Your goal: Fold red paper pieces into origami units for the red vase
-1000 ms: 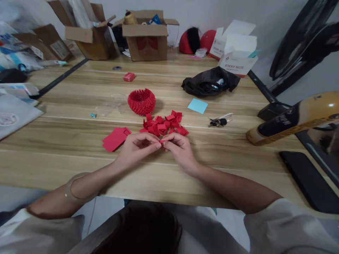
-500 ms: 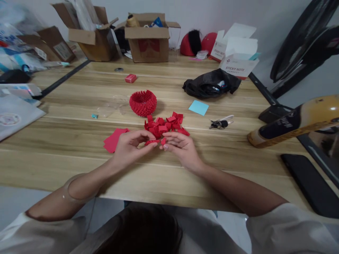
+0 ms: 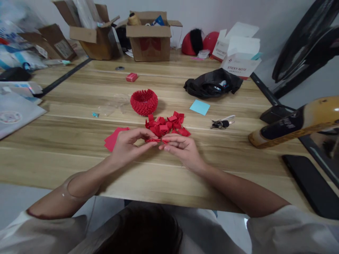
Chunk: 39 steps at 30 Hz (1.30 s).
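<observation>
Left hand and right hand are both pinching one red paper piece in fingertip grip, hovering low over the table, beside the pile of folded red pieces.

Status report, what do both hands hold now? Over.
Hands: left hand and right hand pinch one red paper piece. Beyond them, pile of folded red pieces; red origami bowl behind it.

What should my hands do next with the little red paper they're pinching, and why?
Probably fold its two ends in toward the middle. The left hand and right hand each pinch one end of the red paper, which looks like a flat narrow strip, while the folded pieces heaped just behind it are shorter and thicker.
</observation>
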Motion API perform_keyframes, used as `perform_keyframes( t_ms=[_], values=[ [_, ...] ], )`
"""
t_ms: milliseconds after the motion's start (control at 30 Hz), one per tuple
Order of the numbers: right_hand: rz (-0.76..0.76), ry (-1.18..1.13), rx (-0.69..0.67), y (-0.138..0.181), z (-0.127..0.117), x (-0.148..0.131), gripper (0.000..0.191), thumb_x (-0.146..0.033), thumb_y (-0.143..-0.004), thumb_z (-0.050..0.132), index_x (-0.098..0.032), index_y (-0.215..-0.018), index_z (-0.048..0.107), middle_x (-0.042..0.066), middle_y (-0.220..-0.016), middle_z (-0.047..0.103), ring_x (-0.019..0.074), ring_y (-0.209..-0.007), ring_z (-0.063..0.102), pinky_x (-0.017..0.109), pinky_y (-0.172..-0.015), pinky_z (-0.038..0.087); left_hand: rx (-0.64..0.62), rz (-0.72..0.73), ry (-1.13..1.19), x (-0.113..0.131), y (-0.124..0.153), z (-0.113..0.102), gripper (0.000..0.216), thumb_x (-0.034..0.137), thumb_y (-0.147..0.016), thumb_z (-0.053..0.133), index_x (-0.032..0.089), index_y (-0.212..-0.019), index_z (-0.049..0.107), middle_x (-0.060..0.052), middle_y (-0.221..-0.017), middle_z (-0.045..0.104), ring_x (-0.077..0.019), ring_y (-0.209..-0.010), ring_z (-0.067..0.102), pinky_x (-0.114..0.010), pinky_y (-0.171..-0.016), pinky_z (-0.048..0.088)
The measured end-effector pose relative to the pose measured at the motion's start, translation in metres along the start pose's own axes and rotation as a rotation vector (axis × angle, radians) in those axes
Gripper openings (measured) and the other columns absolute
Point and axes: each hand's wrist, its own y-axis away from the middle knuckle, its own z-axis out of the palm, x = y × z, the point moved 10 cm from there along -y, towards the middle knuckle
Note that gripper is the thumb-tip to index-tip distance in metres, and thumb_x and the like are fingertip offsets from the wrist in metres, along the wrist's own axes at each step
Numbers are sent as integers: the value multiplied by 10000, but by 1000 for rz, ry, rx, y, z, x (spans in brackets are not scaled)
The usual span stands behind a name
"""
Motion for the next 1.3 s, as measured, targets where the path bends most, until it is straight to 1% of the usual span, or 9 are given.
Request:
perform_keyframes(
  t_ms=[133,267,367,633,767,900,1067,1167,1300],
  values=[
    [-5,41,-5,0,0,0,152,-236,-692,736,-215,-842,716,0,-744,735,135,-732,706,279,-734,564,-16,16,-55,2,0,1,140,228,-724,721,167,-842,675,-45,-804,727,-145,-707,672,-252,-671,553],
    [-19,50,11,0,-1,0,153,-262,-698,730,-210,-841,707,5,-738,736,143,-714,705,295,-708,567,-42,65,-106,8,-1,2,69,230,-737,710,188,-785,687,-37,-808,738,-146,-731,680,-258,-698,557],
    [-12,51,13,-1,-1,1,171,-274,-681,742,-217,-837,701,5,-778,735,144,-729,701,310,-730,562,-54,87,-115,13,-3,4,37,218,-742,701,200,-771,684,-36,-821,740,-151,-760,683,-271,-720,562],
    [-12,71,-4,0,-2,0,151,-309,-714,719,-205,-806,658,9,-776,718,139,-740,684,285,-698,533,-64,76,-116,10,-3,5,42,211,-739,695,205,-778,680,-38,-809,734,-158,-747,676,-272,-700,550],
    [-19,26,-10,1,0,-1,147,-278,-704,730,-211,-797,640,-2,-764,714,131,-731,683,289,-719,539,-71,77,-84,10,-2,5,59,184,-731,701,190,-786,680,-40,-800,729,-155,-739,672,-262,-693,539],
    [-18,12,-20,0,1,1,130,-230,-688,742,-209,-783,655,-2,-799,718,126,-772,682,292,-774,534,-61,58,-67,7,0,4,104,181,-710,719,178,-806,679,-43,-779,724,-148,-681,660,-258,-657,532],
    [17,-13,-32,-1,1,7,149,-231,-666,761,-220,-785,673,-4,-817,724,129,-801,679,309,-816,520,-67,20,-45,2,0,5,112,202,-720,708,179,-825,677,-42,-767,721,-147,-674,656,-258,-645,533],
    [53,-40,4,-1,-2,10,147,-242,-632,781,-225,-747,692,-11,-790,728,129,-778,678,306,-801,519,-78,24,-69,4,-1,5,100,211,-724,707,189,-816,675,-34,-772,725,-140,-668,655,-250,-642,533],
    [115,-109,43,-2,-3,13,181,-258,-554,820,-226,-694,710,-26,-685,722,108,-664,660,266,-706,520,-69,63,-130,10,-1,4,68,209,-733,702,192,-792,673,-28,-761,729,-138,-662,659,-237,-631,526]
  ],
)
